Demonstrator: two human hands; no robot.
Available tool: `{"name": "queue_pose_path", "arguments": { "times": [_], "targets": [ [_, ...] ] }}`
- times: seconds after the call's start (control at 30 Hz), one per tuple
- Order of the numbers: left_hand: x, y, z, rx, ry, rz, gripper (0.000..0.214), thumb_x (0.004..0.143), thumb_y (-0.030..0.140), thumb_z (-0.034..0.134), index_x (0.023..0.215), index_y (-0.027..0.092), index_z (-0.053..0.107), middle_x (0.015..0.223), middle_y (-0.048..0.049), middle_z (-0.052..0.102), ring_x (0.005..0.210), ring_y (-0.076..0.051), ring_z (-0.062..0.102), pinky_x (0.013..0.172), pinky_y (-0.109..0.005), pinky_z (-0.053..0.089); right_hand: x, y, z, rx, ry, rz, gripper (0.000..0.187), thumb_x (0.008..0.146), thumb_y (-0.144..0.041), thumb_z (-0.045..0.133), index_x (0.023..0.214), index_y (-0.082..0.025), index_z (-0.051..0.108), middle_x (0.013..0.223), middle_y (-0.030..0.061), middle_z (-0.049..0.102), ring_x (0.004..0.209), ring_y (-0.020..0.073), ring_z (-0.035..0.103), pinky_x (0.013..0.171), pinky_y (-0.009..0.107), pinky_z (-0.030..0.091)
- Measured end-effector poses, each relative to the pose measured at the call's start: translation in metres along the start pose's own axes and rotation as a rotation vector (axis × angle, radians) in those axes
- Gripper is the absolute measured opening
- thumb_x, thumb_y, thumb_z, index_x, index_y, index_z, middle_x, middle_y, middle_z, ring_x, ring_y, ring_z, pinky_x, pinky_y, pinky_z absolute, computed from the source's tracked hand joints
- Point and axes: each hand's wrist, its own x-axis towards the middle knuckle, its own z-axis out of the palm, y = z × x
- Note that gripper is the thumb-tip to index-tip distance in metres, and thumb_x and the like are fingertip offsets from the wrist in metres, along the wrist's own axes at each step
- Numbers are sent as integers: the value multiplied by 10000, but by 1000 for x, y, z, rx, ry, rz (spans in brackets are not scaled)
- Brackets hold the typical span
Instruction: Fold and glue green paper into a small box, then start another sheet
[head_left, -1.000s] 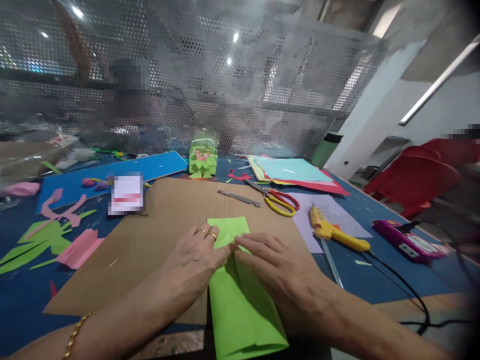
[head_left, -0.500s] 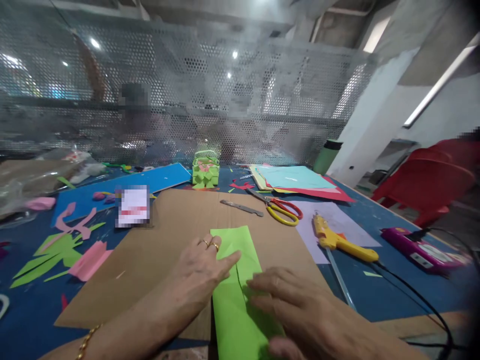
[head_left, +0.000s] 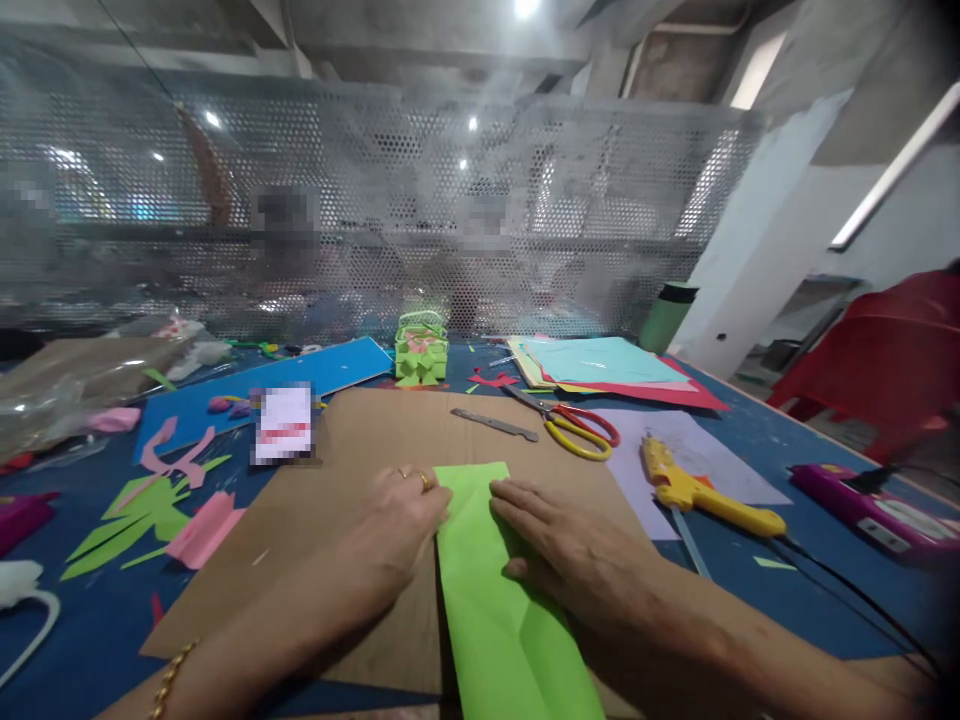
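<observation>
A long folded strip of green paper (head_left: 499, 610) lies on a brown cardboard sheet (head_left: 352, 440) in front of me. My left hand (head_left: 401, 520), with rings on its fingers, rests at the paper's left edge near the top, fingers lying flat on it. My right hand (head_left: 566, 550) presses flat on the paper's right side, fingers stretched out toward the top edge. Neither hand grips anything.
Beyond the cardboard lie a metal blade (head_left: 495, 424), red and yellow scissors (head_left: 577, 428), a yellow glue gun (head_left: 701, 490) with its cord, a purple device (head_left: 870, 505), stacked coloured paper (head_left: 600, 365), a green paper basket (head_left: 421, 350), and pink and green cut-outs (head_left: 161, 495). A perforated metal screen stands behind.
The right hand slid up along the paper's right side to near the top. The left hand's fingers drew back from the paper's middle to its left edge. The camera tilted upward.
</observation>
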Motion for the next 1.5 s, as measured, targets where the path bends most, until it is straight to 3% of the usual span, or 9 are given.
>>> {"name": "queue_pose_path", "arguments": {
  "times": [0.1,0.2,0.4,0.57,0.7,0.77,0.97,1.17,1.5],
  "targets": [
    [2,-10,3,-103,49,38,311,1002,77,377,1073,200,654,1105,-71,644,986,-206,541,900,-367,445,1,1,2,-28,5,-30,534,998,-333,538,1454,-61,487,1512,246,470,1418,372,420,1137,579,401],
    [5,-10,4,-116,19,94,276,1000,94,419,1086,199,659,1141,-70,648,1032,-213,537,933,-377,420,2,3,3,-33,13,-55,511,988,-319,554,1419,-49,513,1473,253,511,1374,384,463,1108,583,420],
    [6,4,-4,-128,-49,45,208,1003,129,479,1046,186,675,1100,-61,652,1041,-223,534,984,-399,391,13,6,-1,38,81,-95,344,963,-242,597,1288,-127,586,1382,166,584,1270,298,526,1075,483,445],
    [10,10,-10,-69,-137,-36,161,970,113,523,1014,163,670,1111,-81,664,1050,-246,553,992,-442,392,27,4,-8,84,53,-56,176,948,-158,597,1120,-150,627,1164,113,640,1077,236,583,936,395,496],
    [17,9,-2,-37,-88,-21,283,977,106,469,1200,156,635,1150,-106,659,1060,-267,544,962,-454,410,35,12,-6,84,86,-96,90,957,-153,582,1031,-163,633,1081,81,624,980,201,567,859,342,483],
    [20,8,3,-7,-60,-26,337,963,106,472,1267,151,609,1162,-124,646,1055,-278,535,927,-449,425,38,17,-4,71,95,-96,99,970,-168,567,1045,-161,632,1042,79,615,950,199,556,830,338,472],
    [22,4,13,82,-23,-17,258,939,136,515,1134,193,675,1029,-95,612,911,-253,516,815,-397,424,46,25,-2,32,121,-77,171,998,-197,512,1113,-161,635,996,85,576,907,217,505,781,352,422],
    [23,6,12,115,-43,-18,261,938,106,490,1115,165,672,1011,-106,614,891,-251,520,788,-383,424,49,21,-3,-48,117,-68,200,962,-288,621,1132,-188,651,982,74,566,911,236,480,773,365,385],
    [16,-5,17,247,29,112,352,940,146,479,1268,150,608,1023,-116,610,869,-252,531,722,-378,406,49,20,-1,-110,98,-81,195,984,-314,582,1099,-166,634,999,86,573,907,240,484,761,366,374]
  ]
}}
